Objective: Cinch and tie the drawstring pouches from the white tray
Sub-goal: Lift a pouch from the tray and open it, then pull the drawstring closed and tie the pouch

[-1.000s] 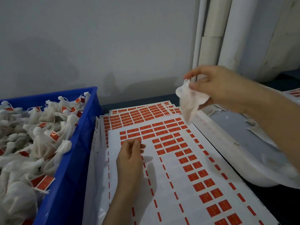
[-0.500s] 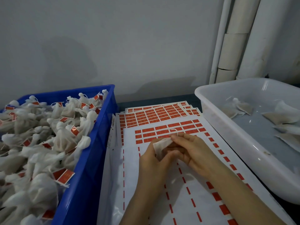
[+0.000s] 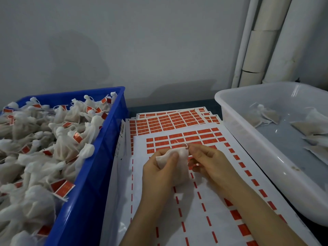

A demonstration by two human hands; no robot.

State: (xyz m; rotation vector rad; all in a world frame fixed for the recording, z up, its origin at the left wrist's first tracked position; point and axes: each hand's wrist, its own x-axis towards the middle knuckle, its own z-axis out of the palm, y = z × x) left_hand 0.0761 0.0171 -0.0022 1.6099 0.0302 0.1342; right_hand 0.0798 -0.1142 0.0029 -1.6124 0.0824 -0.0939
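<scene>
Fingers (image 3: pixel 170 157) around soft, crumpled white pouch (image 3: pixel 182 165)

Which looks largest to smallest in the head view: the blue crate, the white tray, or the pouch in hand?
1. blue crate
2. white tray; both run off the frame, so the order of these two is unsure
3. pouch, clearly smallest

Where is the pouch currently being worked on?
Head view, centre: the small white fabric pouch is held between the left hand and right hand above the white sheets of red labels.
</scene>
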